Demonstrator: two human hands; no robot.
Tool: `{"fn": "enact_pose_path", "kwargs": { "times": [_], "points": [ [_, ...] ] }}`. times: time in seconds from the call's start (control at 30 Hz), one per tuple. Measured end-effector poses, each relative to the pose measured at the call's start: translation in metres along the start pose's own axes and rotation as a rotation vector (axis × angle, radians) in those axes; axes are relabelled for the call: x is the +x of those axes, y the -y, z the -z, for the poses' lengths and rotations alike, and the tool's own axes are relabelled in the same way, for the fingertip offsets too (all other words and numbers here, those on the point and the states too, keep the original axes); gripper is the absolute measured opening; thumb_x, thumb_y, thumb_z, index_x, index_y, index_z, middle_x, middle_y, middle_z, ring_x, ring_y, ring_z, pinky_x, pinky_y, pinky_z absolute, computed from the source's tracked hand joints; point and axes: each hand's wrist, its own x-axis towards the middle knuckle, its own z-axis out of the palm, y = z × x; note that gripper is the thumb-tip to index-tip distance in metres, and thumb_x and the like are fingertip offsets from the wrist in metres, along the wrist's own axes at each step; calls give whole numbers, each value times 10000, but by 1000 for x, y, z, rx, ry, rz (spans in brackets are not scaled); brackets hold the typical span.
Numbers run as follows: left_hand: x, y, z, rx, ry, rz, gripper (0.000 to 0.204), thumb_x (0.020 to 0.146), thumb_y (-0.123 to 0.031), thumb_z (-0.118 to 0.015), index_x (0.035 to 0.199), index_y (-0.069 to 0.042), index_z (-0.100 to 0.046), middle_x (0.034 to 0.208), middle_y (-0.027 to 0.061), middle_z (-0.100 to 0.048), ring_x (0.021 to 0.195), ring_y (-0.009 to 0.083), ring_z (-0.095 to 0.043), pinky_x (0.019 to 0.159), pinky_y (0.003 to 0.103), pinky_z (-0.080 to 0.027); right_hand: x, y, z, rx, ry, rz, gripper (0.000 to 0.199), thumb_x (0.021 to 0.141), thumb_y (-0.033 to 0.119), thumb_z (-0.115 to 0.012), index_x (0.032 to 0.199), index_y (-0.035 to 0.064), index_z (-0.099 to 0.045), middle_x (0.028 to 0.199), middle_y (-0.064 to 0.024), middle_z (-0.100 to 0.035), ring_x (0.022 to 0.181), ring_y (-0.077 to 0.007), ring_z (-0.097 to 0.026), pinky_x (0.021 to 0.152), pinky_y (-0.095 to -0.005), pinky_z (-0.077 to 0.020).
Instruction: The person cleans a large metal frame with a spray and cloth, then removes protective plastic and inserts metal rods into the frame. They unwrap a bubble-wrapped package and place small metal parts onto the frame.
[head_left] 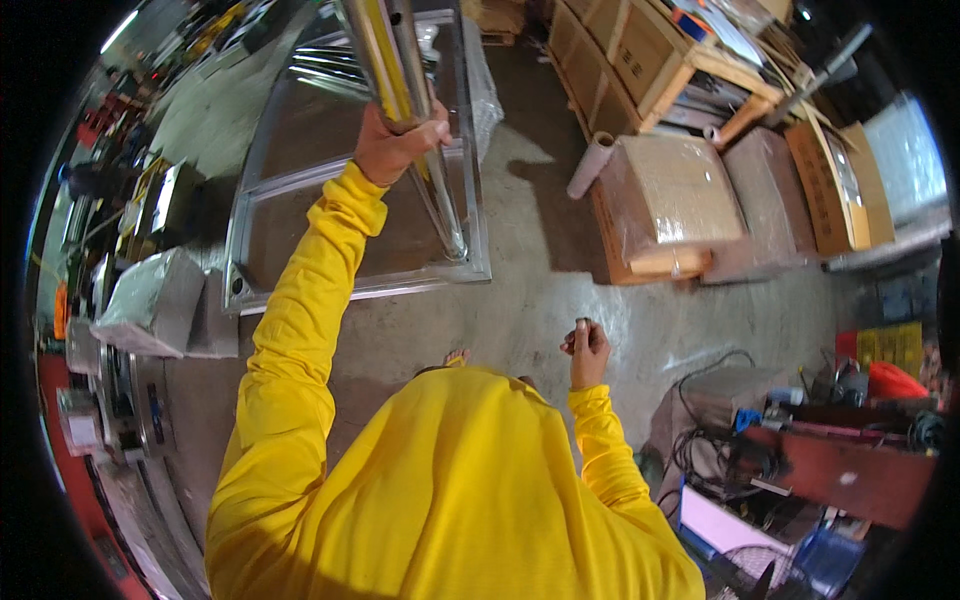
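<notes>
My left hand (398,142) is raised at arm's length, wrapped around a bundle of long shiny metal tubes (400,62). The bundle stands tilted, and its lower end comes down at the near right corner of a metal frame (395,287) lying low over the floor. More shiny tubes (330,70) lie across the far part of that frame. Away from the bundle, my right hand (588,352) is held out above the floor with its fingers curled closed. Something small and dark may be between its thumb and finger; I cannot make it out.
Film-wrapped cartons (675,190) and a roll of film (592,165) stand at the right, before a wooden crate (630,55). Cables (700,455) and a brown bench (840,465) fill the lower right. Wrapped bundles (150,305) stand at the left.
</notes>
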Motion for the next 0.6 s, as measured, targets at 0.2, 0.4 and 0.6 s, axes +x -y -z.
{"fn": "enact_pose_path", "kwargs": {
  "times": [0.2,0.4,0.6],
  "points": [
    [-117,34,-30,306,-444,322,640,910,-356,-679,1408,-71,-394,1476,136,-379,1381,234,-385,1124,395,-344,-14,-20,-16,9,190,-98,224,1021,279,-575,1015,57,-604,791,-18,-597,667,-104,-572,604,-250,-496],
    [-331,23,-94,39,-379,1154,703,1009,-517,-463,1527,-65,-312,1426,96,-489,1313,236,-478,1054,368,-414,-40,-40,-120,-219,528,-87,262,1019,247,-573,1158,28,-611,977,-44,-634,850,-131,-612,730,-279,-529],
    [-351,8,-32,-422,-964,848,519,1013,-460,-496,1362,-77,-525,1184,55,-602,1096,152,-579,889,301,-485,-70,-62,-285,-416,927,269,327,925,160,-650,1225,36,-619,1233,-169,-576,1074,-298,-605,898,-376,-510]
  ]
}}
